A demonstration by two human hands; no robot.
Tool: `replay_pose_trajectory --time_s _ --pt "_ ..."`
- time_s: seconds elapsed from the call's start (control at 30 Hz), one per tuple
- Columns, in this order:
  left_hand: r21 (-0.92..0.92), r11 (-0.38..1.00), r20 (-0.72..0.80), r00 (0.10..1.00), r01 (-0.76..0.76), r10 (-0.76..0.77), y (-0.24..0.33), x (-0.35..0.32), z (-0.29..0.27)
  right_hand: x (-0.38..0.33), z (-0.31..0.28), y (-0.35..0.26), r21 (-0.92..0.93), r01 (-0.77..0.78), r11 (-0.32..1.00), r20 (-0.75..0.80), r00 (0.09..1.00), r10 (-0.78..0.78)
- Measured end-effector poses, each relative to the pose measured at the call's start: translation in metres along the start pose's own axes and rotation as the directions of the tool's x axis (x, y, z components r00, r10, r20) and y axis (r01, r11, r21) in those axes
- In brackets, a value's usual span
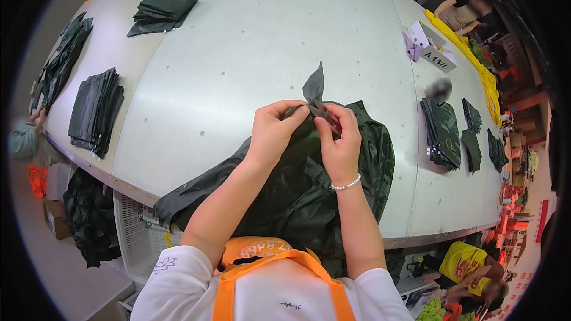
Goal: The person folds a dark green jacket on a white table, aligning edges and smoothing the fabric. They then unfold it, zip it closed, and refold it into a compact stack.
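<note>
A large piece of dark green, shiny coated fabric [303, 184] lies bunched over the table's near edge and hangs toward my orange apron. Its folds keep me from telling what sort of item it is. My left hand [273, 128] pinches a gathered part of it between thumb and fingers. Close beside it, my right hand [342, 142], with a beaded bracelet at the wrist, is closed on the same fabric. A pointed grey-green flap [314, 86] sticks up beyond my fingertips. The exact spot pinched is partly hidden by the fingers.
Folded dark green stacks lie at the far left [163, 9], left [95, 113] and right [441, 134] of the pale table [238, 41]. A white box [437, 47] stands far right. Below the left edge is a white basket [134, 232]. Other people are around the table.
</note>
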State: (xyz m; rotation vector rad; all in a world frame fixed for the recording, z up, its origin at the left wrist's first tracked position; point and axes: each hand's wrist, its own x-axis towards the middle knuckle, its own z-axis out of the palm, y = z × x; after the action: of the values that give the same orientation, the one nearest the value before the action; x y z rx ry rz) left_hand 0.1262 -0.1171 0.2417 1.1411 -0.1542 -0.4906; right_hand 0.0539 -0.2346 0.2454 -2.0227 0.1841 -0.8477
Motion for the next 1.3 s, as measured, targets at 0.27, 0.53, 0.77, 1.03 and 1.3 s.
replay_pose_trajectory --time_s 0.27,0.53,0.77,1.03,1.3 --pt "0.184 0.979 0.003 0.996 -0.092 0.094 0.003 -0.006 0.006 0.000 -0.008 -0.001 -0.103 0.044 0.994 -0.014 0.999 -0.046" --pt "0.635 0.553 0.135 0.783 -0.539 0.607 -0.004 -0.008 0.009 0.037 -0.021 -0.026 0.087 -0.237 0.968 0.282 0.937 0.205" --pt "0.668 0.264 0.289 0.570 -0.696 0.769 -0.014 -0.007 0.002 0.013 -0.056 -0.021 -0.149 -0.198 0.969 0.250 0.940 0.231" --pt "0.604 0.112 0.443 0.449 -0.789 0.776 -0.020 -0.012 0.002 0.001 -0.068 -0.038 -0.307 0.079 0.948 0.305 0.952 0.019" --pt "0.571 0.050 0.495 0.392 -0.820 0.775 -0.022 -0.015 0.003 0.001 -0.058 -0.052 -0.422 0.163 0.892 0.336 0.942 -0.013"
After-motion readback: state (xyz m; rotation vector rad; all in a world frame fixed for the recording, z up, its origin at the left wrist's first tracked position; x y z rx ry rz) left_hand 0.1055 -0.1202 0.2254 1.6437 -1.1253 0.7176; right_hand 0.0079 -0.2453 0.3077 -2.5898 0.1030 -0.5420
